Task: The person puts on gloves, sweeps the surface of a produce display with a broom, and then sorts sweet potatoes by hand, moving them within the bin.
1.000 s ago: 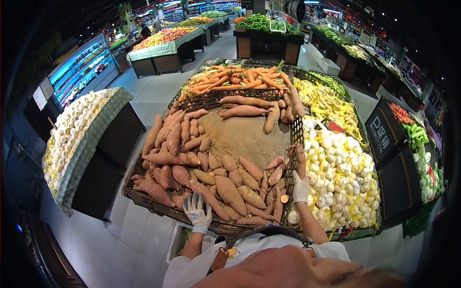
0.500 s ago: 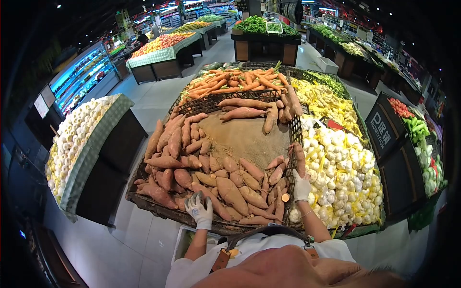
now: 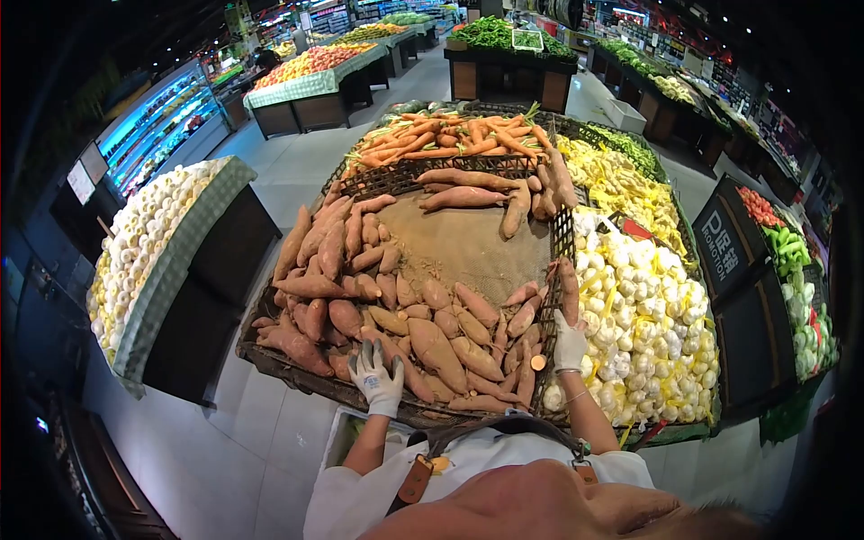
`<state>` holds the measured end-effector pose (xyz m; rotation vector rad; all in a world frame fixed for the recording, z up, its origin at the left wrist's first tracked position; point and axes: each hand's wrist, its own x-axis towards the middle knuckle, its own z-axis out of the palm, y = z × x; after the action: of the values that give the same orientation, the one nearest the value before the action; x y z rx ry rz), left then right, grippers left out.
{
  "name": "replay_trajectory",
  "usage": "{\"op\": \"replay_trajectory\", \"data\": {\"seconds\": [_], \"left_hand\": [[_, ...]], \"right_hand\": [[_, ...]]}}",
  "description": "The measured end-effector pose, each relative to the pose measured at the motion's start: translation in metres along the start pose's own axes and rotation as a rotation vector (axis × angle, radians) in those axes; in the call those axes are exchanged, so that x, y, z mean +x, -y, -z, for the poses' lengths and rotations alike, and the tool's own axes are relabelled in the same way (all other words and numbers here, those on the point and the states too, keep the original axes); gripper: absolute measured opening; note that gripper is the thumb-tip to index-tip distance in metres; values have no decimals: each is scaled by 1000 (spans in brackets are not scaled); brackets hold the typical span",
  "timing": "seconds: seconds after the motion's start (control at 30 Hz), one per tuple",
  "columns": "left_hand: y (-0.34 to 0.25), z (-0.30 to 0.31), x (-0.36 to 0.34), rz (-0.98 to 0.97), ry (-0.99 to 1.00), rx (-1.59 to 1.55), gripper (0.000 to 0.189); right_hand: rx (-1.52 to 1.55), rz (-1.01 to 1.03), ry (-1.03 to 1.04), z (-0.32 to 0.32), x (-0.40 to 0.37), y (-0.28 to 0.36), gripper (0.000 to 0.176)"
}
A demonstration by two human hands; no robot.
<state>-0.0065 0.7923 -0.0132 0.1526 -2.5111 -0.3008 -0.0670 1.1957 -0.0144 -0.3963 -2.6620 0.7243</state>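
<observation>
My left hand [image 3: 376, 382], in a white work glove, lies with spread fingers on the near edge of the sweet potato pile [image 3: 434, 346]. It touches a long sweet potato [image 3: 407, 367] beside its fingertips. At the black crate divider [image 3: 547, 317], my gloved right hand [image 3: 568, 347] is closed around the lower end of an upright-looking sweet potato [image 3: 569, 286]. The palm side of that hand is hidden. White garlic [image 3: 643, 315] in yellow nets lies just right of it. A cut sweet potato end [image 3: 538, 363] shows near the divider.
Carrots [image 3: 441, 139] fill a crate behind the sweet potatoes. Brown sacking [image 3: 472, 243] covers the bin's middle. A second garlic stand [image 3: 162, 243] is on the left, a promotion stand [image 3: 720, 247] on the right. A pale box [image 3: 346, 427] sits low in front of me.
The view has shifted slightly. My left hand's fingers lie a little straighter on the pile. My right hand stays at the lower end of the same sweet potato.
</observation>
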Motion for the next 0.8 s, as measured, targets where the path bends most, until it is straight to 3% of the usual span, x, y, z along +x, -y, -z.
{"op": "replay_trajectory", "data": {"seconds": [0.2, 0.3, 0.77, 0.8], "left_hand": [[0, -3, -1, 10, -7, -35, 56], [0, -2, -2, 32, 26, -18, 57], [-3, 3, -1, 39, 146, 96, 59], [-5, 5, -1, 51, 167, 96, 59]], "right_hand": [[-196, 47, -9, 13, -2, 19, 37], [-140, 123, -103, 1, -1, 11, 43], [-122, 78, -27, -1, 2, 5, 40], [-159, 104, -11, 2, 2, 6, 48]]}}
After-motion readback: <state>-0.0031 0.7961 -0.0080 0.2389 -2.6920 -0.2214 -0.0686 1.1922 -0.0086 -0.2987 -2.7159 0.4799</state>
